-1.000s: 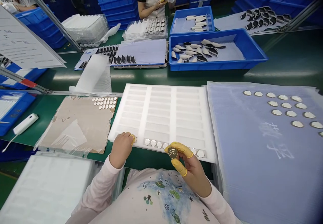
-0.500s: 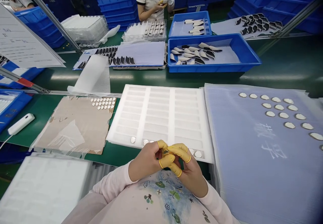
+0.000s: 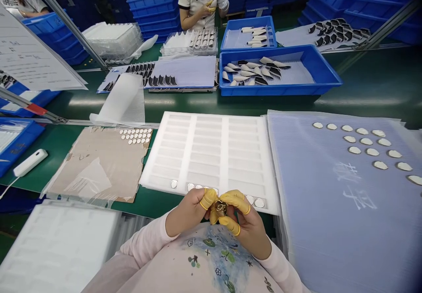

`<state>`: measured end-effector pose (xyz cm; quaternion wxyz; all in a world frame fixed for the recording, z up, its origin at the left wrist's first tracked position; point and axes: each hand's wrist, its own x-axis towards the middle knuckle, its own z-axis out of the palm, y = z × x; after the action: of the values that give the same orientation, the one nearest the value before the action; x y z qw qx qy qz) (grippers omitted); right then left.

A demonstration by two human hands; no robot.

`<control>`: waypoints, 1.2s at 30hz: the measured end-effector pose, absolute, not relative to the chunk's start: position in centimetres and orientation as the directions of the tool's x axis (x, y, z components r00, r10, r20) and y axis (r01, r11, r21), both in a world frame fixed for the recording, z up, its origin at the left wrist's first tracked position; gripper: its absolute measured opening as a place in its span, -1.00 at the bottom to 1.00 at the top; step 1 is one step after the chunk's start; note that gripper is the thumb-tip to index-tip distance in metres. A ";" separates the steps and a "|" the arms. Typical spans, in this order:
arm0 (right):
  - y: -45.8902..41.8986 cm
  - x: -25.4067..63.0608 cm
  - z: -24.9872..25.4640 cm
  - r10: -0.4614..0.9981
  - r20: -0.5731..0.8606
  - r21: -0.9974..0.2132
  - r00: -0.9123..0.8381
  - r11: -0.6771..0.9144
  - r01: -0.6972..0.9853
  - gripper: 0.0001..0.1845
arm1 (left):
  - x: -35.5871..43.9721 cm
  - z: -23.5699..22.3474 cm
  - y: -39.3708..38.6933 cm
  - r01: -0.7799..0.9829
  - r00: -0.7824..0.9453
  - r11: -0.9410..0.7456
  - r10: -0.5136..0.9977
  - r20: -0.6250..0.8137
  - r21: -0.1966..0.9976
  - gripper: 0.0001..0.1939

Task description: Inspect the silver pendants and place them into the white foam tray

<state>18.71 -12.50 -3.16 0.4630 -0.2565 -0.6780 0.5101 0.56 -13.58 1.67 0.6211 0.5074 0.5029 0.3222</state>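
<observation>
Pinching a small gold disc (image 3: 220, 207) at lower centre, the left hand (image 3: 186, 211) and right hand (image 3: 247, 220) close their grips on its edge through yellow finger cots (image 3: 234, 201). It looks light, stiff and slippery, best held by the rim. A white foam tray (image 3: 207, 152) lies just ahead.

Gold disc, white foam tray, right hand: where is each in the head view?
Gold disc (image 3: 221, 207): head view, on its front face.
White foam tray (image 3: 211, 114): head view, on its far rim.
Right hand (image 3: 249, 227): head view, on the back of the hand.
</observation>
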 end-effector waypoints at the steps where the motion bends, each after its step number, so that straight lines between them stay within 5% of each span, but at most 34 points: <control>1: -12.5 18.7 -3.2 0.829 0.366 -0.930 -0.423 0.339 -0.141 -0.60 | 0.5 1.8 -13.6 0.082 0.288 0.307 0.904 -0.317 0.948 -0.34; 12: -12.3 18.5 -3.1 0.787 0.327 -0.914 -0.523 0.404 0.037 -0.59 | -0.6 0.7 -14.3 -0.168 0.345 0.473 0.850 -0.398 0.865 -0.53; 15: -12.3 18.4 -3.2 0.798 0.224 -0.929 -0.560 0.348 0.124 -0.61 | -2.2 -0.4 -14.9 -0.104 0.254 0.418 0.889 -0.382 0.903 -0.56; 17: -12.3 18.5 -3.5 0.820 0.171 -0.943 -0.546 0.297 0.151 -0.64 | -4.1 -1.1 -15.3 0.096 0.091 0.348 0.930 -0.356 0.933 -0.62; 18: -12.3 18.6 -3.7 0.835 0.152 -0.950 -0.529 0.271 0.156 -0.65 | -5.2 -1.4 -15.4 0.289 -0.013 0.322 0.943 -0.333 0.901 -0.66; 20: -12.3 18.9 -4.1 0.861 0.125 -0.961 -0.494 0.229 0.154 -0.67 | -7.3 -2.1 -15.6 0.704 -0.194 0.325 0.943 -0.269 0.632 -0.72; 23: -12.3 19.0 -4.5 0.884 0.148 -0.970 -0.443 0.218 0.110 -0.71 | -9.6 -3.3 -15.5 0.916 -0.313 0.357 0.922 -0.229 0.185 -0.76; 36: -12.6 19.6 -4.1 0.917 0.238 -0.971 -0.319 0.230 -0.065 -0.75 | -8.7 -5.4 -14.4 0.945 -0.328 0.310 0.877 -0.352 -0.108 -0.73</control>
<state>19.60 -12.63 -4.12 0.4737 -0.3411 -0.6249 0.5184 -8.69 -14.40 -5.36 0.1142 0.5685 0.8011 -0.1485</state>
